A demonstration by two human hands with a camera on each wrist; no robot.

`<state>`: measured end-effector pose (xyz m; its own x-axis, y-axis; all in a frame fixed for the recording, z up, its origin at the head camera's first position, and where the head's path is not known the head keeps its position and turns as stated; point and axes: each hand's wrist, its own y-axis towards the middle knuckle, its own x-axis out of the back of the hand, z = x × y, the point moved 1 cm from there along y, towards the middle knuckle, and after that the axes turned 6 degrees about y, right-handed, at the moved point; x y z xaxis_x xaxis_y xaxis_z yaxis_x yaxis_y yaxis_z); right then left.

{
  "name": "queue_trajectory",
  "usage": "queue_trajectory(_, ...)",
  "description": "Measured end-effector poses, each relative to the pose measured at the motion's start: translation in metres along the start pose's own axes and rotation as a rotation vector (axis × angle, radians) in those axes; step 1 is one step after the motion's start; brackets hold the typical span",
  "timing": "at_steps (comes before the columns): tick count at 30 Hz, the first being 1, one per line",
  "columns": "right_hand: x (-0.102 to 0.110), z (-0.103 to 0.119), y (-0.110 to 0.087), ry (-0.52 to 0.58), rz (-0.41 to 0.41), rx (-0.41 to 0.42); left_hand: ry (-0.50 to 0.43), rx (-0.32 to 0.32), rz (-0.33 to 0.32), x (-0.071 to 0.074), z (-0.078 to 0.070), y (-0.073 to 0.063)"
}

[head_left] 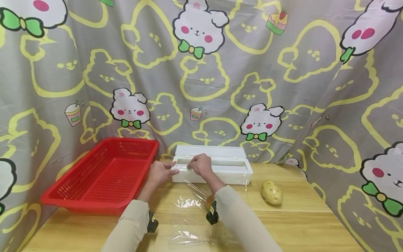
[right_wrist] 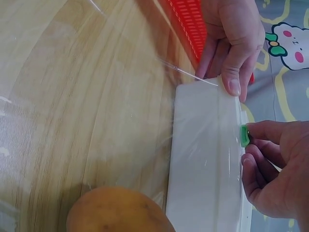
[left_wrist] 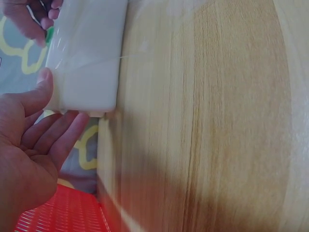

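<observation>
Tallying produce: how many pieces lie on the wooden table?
2: yellow oval potato, right of the white rectangular box; rounded orange-brown piece, near the beige right sleeve. Others may be hidden.

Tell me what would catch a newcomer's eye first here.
Probably the red perforated basket on the left of the wooden table, before a gray cartoon-print curtain. Next, at the back centre, the left hand grips a white cling film dispenser while the right hand pinches its green slider. A potato lies right of the dispenser.

I see white box (head_left: 233,177), 12 o'clock, lid (head_left: 221,151) raised | green slider (right_wrist: 245,136), its 9 o'clock half | clear film (head_left: 189,202), toward 6
</observation>
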<state>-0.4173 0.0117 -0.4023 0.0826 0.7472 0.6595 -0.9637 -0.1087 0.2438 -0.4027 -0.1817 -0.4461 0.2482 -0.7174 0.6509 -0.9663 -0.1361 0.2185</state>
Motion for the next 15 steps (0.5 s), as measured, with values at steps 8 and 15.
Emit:
queue_trajectory(8,0.01,-0.009,-0.001,-0.004,-0.004,-0.019,-0.009,0.007,0.013,-0.001,-0.002,-0.001)
queue_trajectory(15,0.033,-0.03,-0.001,-0.045,-0.028,-0.054,-0.012,-0.002,0.01,0.0,-0.001,-0.002)
